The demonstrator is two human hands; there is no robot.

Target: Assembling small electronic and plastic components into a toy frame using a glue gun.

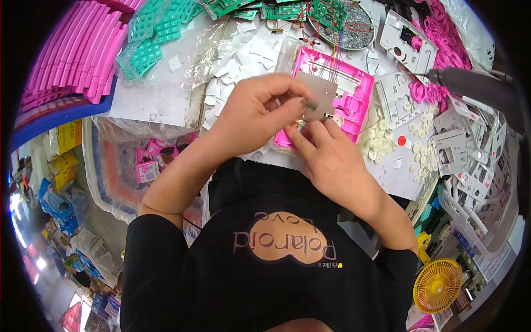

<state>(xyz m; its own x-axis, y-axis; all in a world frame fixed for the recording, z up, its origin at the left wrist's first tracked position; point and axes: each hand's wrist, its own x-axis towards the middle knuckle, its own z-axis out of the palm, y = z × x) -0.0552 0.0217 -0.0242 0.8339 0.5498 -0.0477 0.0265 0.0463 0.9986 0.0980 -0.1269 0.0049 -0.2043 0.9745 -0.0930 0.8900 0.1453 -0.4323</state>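
A pink plastic casing (363,105) lies open on the table in front of me, with a grey metal plate (322,88) and thin wires inside it. Over the plate, my left hand (257,113) is closed, thumb and forefinger pinched together; whatever is between them is small, blurred and cannot be named. My right hand (334,155) rests on the casing's near edge, its bent fingers reaching inside and pressing near the plate's lower corner. Its thumb is hidden. Red and blue wires (336,47) run from the casing toward green circuit boards (330,14) at the back.
White paper pieces (249,58) spread left of the casing, near green rubber keypads (160,36). Behind stands a round dish of small metal parts (359,30). Right are cream plastic wheels (378,141), white panels (409,41) and a dark tool (475,87). Stacked pink parts (72,47) stand far left.
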